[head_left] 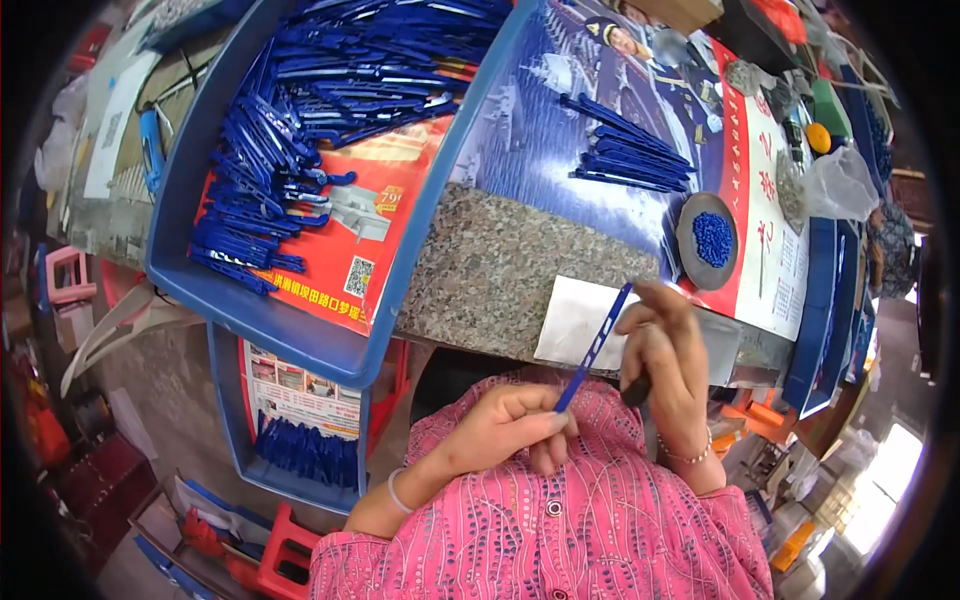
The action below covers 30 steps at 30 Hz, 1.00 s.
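Note:
My left hand (pixel 515 425) pinches the lower end of a slim blue strip (pixel 592 350) with pale patches along it. The strip tilts up to the right, in front of my pink patterned shirt. At its upper end are the fingertips of my right hand (pixel 668 350), which is curled. A small dark object (pixel 634 391) shows under the right palm; its kind is hidden. Similar blue strips (pixel 635 150) lie fanned on the table beyond my hands. To their right, a round grey dish (pixel 690 215) holds many tiny blue pellets (pixel 713 238).
A large blue tray (pixel 270 350) at the left holds heaps of blue strips. Below it, a second blue tray (pixel 232 400) holds more. White paper (pixel 570 325) lies at the speckled table's (pixel 480 270) near edge. A red stool (pixel 285 555) stands at the lower left.

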Each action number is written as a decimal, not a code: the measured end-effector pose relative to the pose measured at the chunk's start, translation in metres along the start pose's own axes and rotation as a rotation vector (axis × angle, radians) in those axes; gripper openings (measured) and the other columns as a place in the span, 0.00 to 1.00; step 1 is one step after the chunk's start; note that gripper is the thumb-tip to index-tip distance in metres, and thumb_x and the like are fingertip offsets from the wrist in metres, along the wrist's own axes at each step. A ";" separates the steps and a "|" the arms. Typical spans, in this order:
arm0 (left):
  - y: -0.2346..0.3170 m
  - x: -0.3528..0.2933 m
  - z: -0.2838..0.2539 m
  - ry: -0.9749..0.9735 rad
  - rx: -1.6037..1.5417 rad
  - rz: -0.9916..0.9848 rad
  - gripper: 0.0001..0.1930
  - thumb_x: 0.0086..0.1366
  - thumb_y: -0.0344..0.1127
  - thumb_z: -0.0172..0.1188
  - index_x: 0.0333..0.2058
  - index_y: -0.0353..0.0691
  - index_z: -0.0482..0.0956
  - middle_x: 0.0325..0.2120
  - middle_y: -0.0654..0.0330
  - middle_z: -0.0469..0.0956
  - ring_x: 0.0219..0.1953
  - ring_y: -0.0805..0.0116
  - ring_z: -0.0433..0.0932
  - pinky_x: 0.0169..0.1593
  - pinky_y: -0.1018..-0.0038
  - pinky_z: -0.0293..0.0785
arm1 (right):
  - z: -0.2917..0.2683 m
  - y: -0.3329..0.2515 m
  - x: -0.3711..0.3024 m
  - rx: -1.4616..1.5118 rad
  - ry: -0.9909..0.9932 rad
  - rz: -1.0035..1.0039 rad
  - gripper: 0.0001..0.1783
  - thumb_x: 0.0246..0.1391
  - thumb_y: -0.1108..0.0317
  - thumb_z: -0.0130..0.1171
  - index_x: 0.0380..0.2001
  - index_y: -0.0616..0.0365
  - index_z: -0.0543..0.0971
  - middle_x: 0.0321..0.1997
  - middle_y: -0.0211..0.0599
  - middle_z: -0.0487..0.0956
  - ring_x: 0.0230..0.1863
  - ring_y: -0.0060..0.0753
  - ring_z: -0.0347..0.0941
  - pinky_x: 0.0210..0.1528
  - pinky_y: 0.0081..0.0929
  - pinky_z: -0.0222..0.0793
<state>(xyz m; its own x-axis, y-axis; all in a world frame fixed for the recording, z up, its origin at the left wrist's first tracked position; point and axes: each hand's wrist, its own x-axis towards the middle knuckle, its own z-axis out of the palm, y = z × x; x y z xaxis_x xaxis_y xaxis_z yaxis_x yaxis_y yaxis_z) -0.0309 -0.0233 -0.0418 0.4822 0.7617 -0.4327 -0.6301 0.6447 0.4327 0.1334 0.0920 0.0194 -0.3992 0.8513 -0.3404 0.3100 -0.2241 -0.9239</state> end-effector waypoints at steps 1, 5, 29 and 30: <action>0.002 -0.003 -0.001 -0.140 -0.088 -0.041 0.10 0.68 0.34 0.48 0.36 0.32 0.73 0.23 0.56 0.79 0.22 0.71 0.79 0.27 0.79 0.76 | 0.005 0.003 0.002 0.177 -0.010 0.080 0.19 0.60 0.63 0.47 0.47 0.68 0.68 0.26 0.33 0.68 0.20 0.19 0.63 0.21 0.17 0.63; -0.003 0.001 -0.009 -0.376 -0.371 -0.078 0.12 0.68 0.37 0.47 0.38 0.33 0.72 0.24 0.54 0.79 0.21 0.68 0.79 0.27 0.77 0.77 | 0.004 0.000 0.012 0.597 -0.376 0.431 0.20 0.52 0.61 0.61 0.39 0.68 0.71 0.18 0.29 0.67 0.14 0.15 0.58 0.16 0.15 0.55; -0.012 0.010 0.020 -0.034 -0.326 0.197 0.17 0.67 0.41 0.50 0.46 0.32 0.67 0.22 0.59 0.75 0.20 0.73 0.74 0.26 0.80 0.71 | 0.005 0.009 0.006 0.539 -0.385 0.218 0.10 0.55 0.69 0.58 0.36 0.64 0.74 0.20 0.27 0.73 0.15 0.13 0.64 0.16 0.13 0.56; -0.012 0.009 0.023 -0.033 -0.325 0.202 0.17 0.67 0.41 0.50 0.46 0.32 0.67 0.22 0.59 0.75 0.20 0.73 0.74 0.26 0.80 0.71 | 0.005 0.009 0.005 0.517 -0.389 0.186 0.09 0.55 0.69 0.58 0.36 0.64 0.74 0.21 0.27 0.73 0.16 0.14 0.65 0.17 0.13 0.57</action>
<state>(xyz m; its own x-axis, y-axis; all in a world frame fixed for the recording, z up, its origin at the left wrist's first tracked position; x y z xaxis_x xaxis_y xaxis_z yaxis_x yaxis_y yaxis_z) -0.0049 -0.0231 -0.0323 0.3446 0.8762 -0.3369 -0.8720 0.4317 0.2310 0.1301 0.0914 0.0084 -0.6907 0.5653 -0.4509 -0.0105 -0.6313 -0.7754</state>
